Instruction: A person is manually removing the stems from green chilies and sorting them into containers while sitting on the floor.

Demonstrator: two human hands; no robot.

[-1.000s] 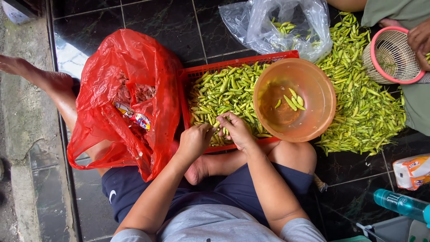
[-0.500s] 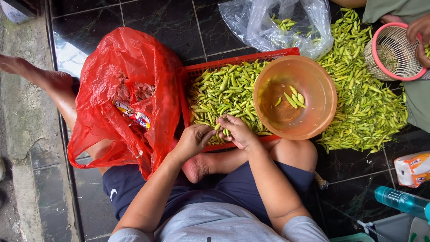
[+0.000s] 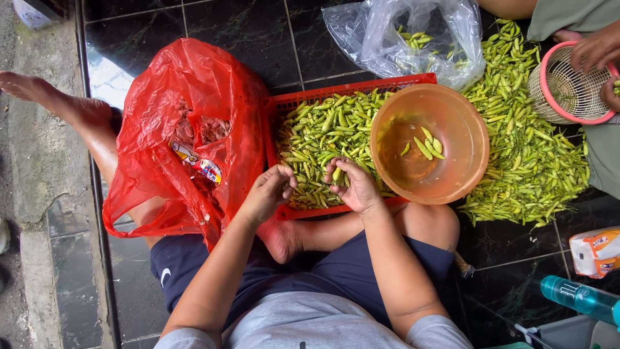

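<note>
I sit on a dark tiled floor with a red plastic basket [image 3: 303,103] full of green chilies [image 3: 323,132] in front of me. My right hand [image 3: 352,184] pinches one green chili [image 3: 336,174] over the basket's near edge. My left hand [image 3: 268,192] hovers a little to its left, fingers curled together, and whether it holds a stem is unclear. An orange plastic bowl [image 3: 465,139] with several chilies inside rests on the right end of the basket. A red plastic bag [image 3: 177,97] lies open at my left.
A heap of loose green chilies [image 3: 529,161] covers the floor at right. A clear plastic bag [image 3: 394,32] with chilies lies behind the basket. Another person's hands [image 3: 597,48] hold a pink basket [image 3: 568,87] at top right. A teal bottle [image 3: 578,297] and a small carton [image 3: 597,251] lie at lower right.
My hands have drawn slightly apart, the left moving left away from the right. The other person's hand has shifted on the pink basket.
</note>
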